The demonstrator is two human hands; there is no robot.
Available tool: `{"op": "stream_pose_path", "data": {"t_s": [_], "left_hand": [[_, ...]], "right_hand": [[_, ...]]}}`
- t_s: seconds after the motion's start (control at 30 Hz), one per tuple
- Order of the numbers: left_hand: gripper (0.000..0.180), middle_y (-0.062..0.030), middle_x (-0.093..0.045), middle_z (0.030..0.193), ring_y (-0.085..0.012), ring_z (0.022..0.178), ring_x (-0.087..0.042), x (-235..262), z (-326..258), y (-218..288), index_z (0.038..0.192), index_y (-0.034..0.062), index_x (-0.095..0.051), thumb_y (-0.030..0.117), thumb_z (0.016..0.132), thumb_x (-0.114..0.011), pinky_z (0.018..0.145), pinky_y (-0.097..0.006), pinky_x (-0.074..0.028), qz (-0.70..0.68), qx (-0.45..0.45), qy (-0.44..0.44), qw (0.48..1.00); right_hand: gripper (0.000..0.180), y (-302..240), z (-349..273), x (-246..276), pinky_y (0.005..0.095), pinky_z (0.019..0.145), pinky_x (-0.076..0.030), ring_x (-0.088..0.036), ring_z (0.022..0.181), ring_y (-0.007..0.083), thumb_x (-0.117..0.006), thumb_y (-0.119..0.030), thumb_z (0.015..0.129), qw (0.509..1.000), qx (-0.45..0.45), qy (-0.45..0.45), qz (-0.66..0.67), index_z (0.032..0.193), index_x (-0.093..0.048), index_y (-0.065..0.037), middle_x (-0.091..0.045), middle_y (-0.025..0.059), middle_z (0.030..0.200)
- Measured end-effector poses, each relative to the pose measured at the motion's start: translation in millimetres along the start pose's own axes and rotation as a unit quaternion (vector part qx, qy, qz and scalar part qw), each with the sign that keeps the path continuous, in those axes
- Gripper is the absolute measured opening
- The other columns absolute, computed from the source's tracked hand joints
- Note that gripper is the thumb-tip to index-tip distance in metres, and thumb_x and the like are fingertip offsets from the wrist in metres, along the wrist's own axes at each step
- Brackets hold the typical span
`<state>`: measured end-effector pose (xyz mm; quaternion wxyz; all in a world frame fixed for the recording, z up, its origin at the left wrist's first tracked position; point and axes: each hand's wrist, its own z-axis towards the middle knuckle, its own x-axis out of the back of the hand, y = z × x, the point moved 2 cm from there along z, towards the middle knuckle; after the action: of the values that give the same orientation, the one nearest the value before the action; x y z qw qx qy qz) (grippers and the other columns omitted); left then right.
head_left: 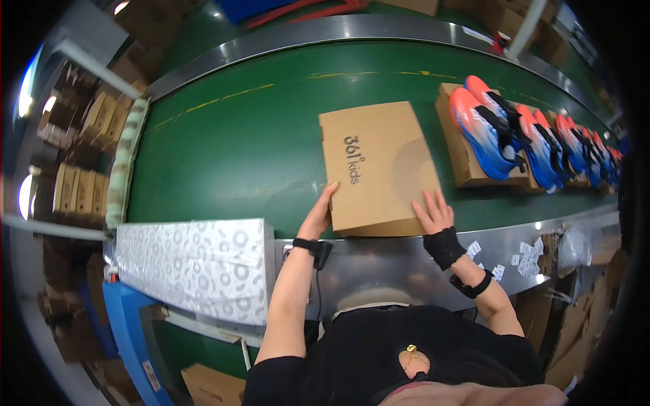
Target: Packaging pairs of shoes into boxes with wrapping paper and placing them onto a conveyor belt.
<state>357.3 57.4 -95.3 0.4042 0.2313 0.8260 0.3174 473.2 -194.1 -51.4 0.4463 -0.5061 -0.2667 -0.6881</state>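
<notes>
A brown cardboard shoebox (386,162) with a closed lid and dark print sits in front of me at the near edge of the green belt. My left hand (317,215) grips its left side, the thumb at the lid's edge and the other fingers mostly hidden. On the lid's near right corner lies my right hand (435,213), its fingers spread flat against the cardboard. A black wrap covers that wrist. Just right of the box, a pair of coral and blue sports shoes (489,132) with black straps rests on another brown box (467,177).
More coral and blue shoes (542,149) on boxes line the belt (223,149) to the right. A stack of white patterned paper (193,267) stands at near left. Small white labels (530,260) lie on the metal ledge (365,267). Brown boxes (80,189) fill a rack at far left.
</notes>
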Motion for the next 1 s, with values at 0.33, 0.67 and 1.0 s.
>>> {"op": "stream_pose_path", "data": {"t_s": [0.33,0.67,1.0], "left_hand": [[0.047,-0.0065,-0.054,0.101,-0.0133,0.09,-0.052,35,-186,-8,0.11,0.0016,-0.047,0.039,0.081,-0.044,0.074,-0.025,-0.043,-0.069,-0.25,0.067,0.963],[0.056,-0.0062,-0.051,0.103,-0.0171,0.092,-0.05,74,-412,-102,0.111,0.0036,-0.044,0.05,0.081,-0.037,0.075,-0.03,-0.043,-0.194,-0.494,0.49,0.692],[0.072,-0.0076,-0.042,0.116,-0.0208,0.101,-0.047,49,-510,-256,0.123,0.0121,-0.033,0.065,0.075,-0.038,0.074,-0.034,-0.044,-0.287,-0.426,0.781,0.355]], "right_hand": [[0.062,-24,2,59,0.0373,0.093,-0.034,-0.04,0.112,0.033,-0.054,0.004,0.067,0.973,0.036,0.132,0.188,0.125,-0.033,-0.002,-0.038,0.0194,0.124],[0.076,-24,-66,-63,0.047,0.091,-0.03,-0.038,0.111,0.0342,-0.071,-0.031,0.06,0.93,0.062,-0.353,0.078,0.124,-0.034,-0.012,-0.038,0.0169,0.122],[0.075,-13,-63,-72,0.044,0.089,-0.034,-0.042,0.103,0.0378,-0.072,-0.022,0.061,0.929,0.097,-0.34,0.11,0.122,-0.033,-0.003,-0.042,0.0208,0.116]]}}
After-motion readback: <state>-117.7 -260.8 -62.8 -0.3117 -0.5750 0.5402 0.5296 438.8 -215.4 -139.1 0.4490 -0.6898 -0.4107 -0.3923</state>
